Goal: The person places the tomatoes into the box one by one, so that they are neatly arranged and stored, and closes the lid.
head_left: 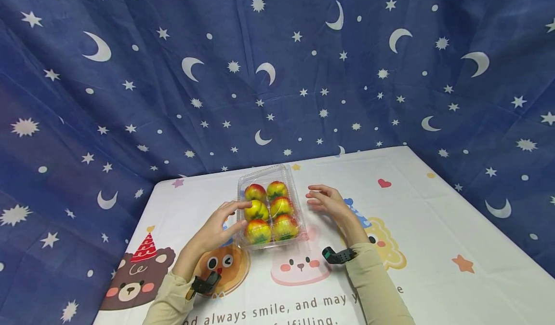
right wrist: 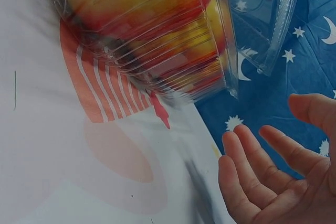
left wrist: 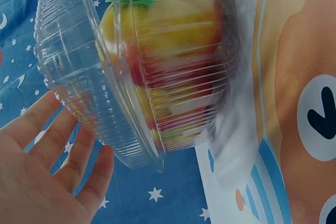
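A clear plastic clamshell box [head_left: 269, 245] lies on the table with several red-and-yellow fruits [head_left: 282, 207] inside, some showing green tops. In the left wrist view its lid [left wrist: 68, 35] stands partly raised, with a gap between it and the base. My left hand [head_left: 217, 227] is at the box's left side, its fingers loosely extended and the fingertips right at the lid's edge. On the other side, my right hand [head_left: 333, 205] hovers apart from the box, fingers relaxed and slightly bent, holding nothing.
A white tablecloth [head_left: 433, 228] printed with cartoon animals and lettering covers the table. Behind it and on the left hangs a blue curtain [head_left: 286, 108] with moons and stars. Each wrist wears a black strap camera [head_left: 338, 255].
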A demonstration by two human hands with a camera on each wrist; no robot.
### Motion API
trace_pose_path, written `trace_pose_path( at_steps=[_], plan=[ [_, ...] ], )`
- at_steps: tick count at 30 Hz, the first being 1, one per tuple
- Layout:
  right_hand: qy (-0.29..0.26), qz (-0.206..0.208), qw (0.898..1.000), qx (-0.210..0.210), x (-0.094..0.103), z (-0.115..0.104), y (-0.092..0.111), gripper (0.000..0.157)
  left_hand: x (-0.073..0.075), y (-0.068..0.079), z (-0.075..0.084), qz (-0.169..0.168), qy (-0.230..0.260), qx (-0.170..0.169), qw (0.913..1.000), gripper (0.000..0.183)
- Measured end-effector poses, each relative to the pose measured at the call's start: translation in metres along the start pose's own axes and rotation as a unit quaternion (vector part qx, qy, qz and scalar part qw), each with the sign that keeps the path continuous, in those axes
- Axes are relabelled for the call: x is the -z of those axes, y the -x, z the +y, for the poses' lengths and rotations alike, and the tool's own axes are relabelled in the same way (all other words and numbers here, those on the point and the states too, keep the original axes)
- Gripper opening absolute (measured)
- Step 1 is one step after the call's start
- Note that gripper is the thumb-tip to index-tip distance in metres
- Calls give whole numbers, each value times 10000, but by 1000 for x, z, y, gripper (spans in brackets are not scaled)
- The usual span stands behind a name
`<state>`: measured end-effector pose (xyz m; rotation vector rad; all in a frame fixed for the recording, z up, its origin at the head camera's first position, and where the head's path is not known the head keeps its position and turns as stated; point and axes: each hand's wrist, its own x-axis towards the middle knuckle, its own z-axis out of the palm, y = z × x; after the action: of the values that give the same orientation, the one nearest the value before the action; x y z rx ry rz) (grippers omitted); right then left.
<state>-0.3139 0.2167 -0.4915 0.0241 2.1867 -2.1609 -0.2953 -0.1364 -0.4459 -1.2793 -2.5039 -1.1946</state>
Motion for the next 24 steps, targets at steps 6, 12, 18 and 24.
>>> trace_pose_path(
  at_steps=[6, 12, 18, 24],
  plan=[
    [44, 33, 10000, -25, 0, 1, 0, 46, -1, 1, 0, -3, -22, 27, 10000, 44],
    [46, 43, 10000, -28, -1, 3, 0, 47, -1, 1, 1, -30, -80, 31, 10000, 44],
    [43, 74, 9999, -53, -1, 2, 0, 46, -1, 1, 3, -97, -100, 67, 9999, 45],
    [74, 132, 9998, -91, -1, 0, 1, 45, -1, 0, 5, -95, -132, 87, 9998, 45]
  ],
)
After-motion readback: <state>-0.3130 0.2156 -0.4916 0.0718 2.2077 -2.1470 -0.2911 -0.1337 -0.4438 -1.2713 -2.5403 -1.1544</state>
